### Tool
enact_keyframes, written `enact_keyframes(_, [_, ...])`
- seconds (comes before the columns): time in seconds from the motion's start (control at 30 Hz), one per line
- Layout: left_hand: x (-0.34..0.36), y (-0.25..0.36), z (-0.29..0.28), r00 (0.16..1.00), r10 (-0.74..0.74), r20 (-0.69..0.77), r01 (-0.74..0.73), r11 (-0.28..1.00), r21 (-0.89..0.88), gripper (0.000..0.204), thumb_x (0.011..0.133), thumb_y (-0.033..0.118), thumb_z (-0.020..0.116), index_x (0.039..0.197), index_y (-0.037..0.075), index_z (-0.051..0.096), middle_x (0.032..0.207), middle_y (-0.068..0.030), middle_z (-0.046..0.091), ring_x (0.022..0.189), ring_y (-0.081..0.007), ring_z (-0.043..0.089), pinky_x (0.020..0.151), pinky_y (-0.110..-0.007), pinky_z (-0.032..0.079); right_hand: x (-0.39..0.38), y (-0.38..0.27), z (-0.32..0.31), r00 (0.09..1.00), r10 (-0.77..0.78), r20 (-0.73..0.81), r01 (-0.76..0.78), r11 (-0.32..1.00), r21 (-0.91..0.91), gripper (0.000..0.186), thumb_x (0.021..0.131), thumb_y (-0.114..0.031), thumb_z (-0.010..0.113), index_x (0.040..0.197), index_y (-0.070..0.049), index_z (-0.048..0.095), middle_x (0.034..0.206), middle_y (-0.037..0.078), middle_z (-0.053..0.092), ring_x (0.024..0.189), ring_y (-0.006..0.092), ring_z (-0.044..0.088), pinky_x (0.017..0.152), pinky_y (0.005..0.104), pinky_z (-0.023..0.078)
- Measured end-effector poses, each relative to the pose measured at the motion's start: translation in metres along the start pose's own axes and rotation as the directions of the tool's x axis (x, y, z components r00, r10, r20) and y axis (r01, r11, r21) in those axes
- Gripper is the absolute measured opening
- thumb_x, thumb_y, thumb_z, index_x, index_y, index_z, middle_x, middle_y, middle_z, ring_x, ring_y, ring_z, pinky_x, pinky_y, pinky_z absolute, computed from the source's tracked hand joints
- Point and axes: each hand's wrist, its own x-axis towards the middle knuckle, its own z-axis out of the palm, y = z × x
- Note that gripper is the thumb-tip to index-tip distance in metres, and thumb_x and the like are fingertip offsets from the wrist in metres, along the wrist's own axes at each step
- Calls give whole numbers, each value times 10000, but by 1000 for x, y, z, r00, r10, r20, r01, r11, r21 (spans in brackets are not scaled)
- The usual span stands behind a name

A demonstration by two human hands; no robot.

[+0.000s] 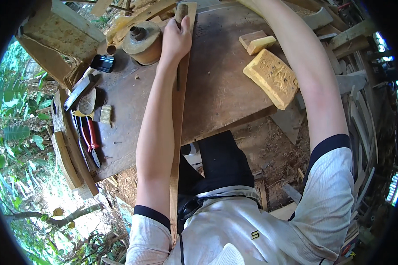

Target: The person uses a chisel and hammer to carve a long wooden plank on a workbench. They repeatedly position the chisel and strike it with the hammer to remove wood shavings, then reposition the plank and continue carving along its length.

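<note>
My left hand [177, 39] is closed around a tool with a round wooden handle [181, 12], which sticks out past the fist. A thin dark strip, perhaps its blade, shows below the wrist. Under this hand and forearm lies a long narrow wooden board [186, 70], running from the far edge of the worktable toward my body. A round brown container [142, 47] with a dark neck stands just left of the hand. My right forearm reaches up and out past the top edge of the picture, so the right hand cannot be seen.
The wooden worktable [225, 84] bears a yellow block [272, 78] and smaller wood pieces [260, 43] at right. At left lie red-handled pliers [92, 134], a paintbrush [105, 115] and a black plastic tray [102, 63]. Scrap wood [360, 128] is piled beyond my right arm.
</note>
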Motion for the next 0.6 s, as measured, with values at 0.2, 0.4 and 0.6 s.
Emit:
enact_keyframes(0.2, [-5,9,0,999,36,-14,-35,995,97,432,1061,315,584,980,-107,627,870,-317,696,865,-470,697,776,-486,528,-7,-9,-17,997,2,74,6,993,-114,391,1066,-342,557,866,-28,676,696,54,614,528,150,537,483,330,442])
enact_keyframes(0.4, [-5,12,3,1000,22,10,-22,994,104,448,1065,334,577,1001,-105,634,879,-311,701,865,-469,696,785,-486,528,-14,9,-21,973,48,227,13,966,-258,403,1051,-341,576,822,-26,680,652,48,604,523,147,540,482,332,434])
enact_keyframes(0.6, [11,-2,0,996,82,-42,-76,990,123,473,1070,411,581,958,-48,606,782,-201,683,696,-317,666,668,-419,527,-25,8,-27,998,49,49,-37,973,-227,432,1052,-357,584,772,-32,632,626,25,573,504,133,522,470,328,412])
